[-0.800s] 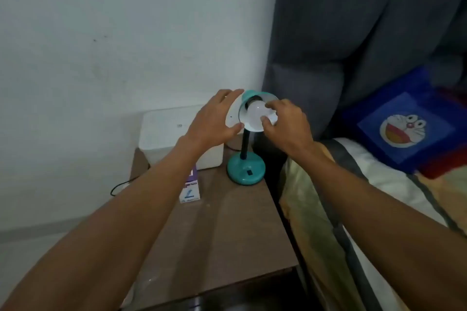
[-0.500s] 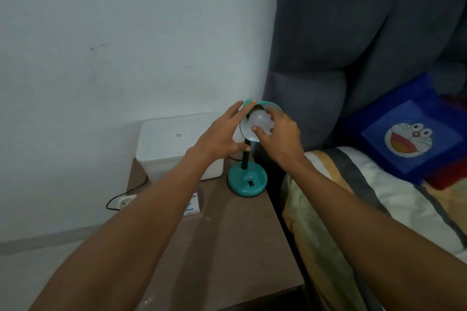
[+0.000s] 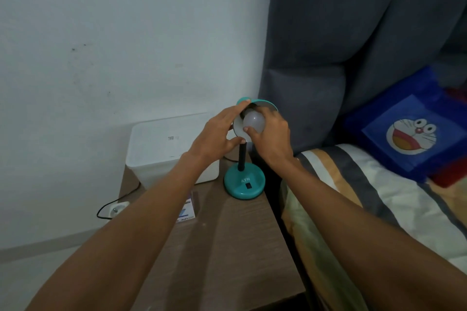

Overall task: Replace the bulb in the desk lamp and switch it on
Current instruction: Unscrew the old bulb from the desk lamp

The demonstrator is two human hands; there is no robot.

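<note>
A teal desk lamp stands at the far right corner of the brown bedside table (image 3: 227, 260); its round base (image 3: 243, 180) has a black switch on top and a black stem. My left hand (image 3: 217, 136) grips the rim of the teal shade (image 3: 266, 103), which is tilted toward me. My right hand (image 3: 271, 137) is closed around the white bulb (image 3: 254, 121), which sits in the shade's mouth. The lamp is unlit. The socket is hidden behind the bulb and fingers.
A white box (image 3: 166, 145) stands against the wall left of the lamp. A small bulb carton (image 3: 187, 212) lies on the table, partly under my left forearm. A plug and black cable (image 3: 113, 208) lie on the floor. The bed (image 3: 379, 209) with a blue cushion (image 3: 409, 134) borders the right.
The view has shifted so the lamp sits lower in frame. Both hands stay on the lamp head, and my right hand's fingers have turned around the bulb.
</note>
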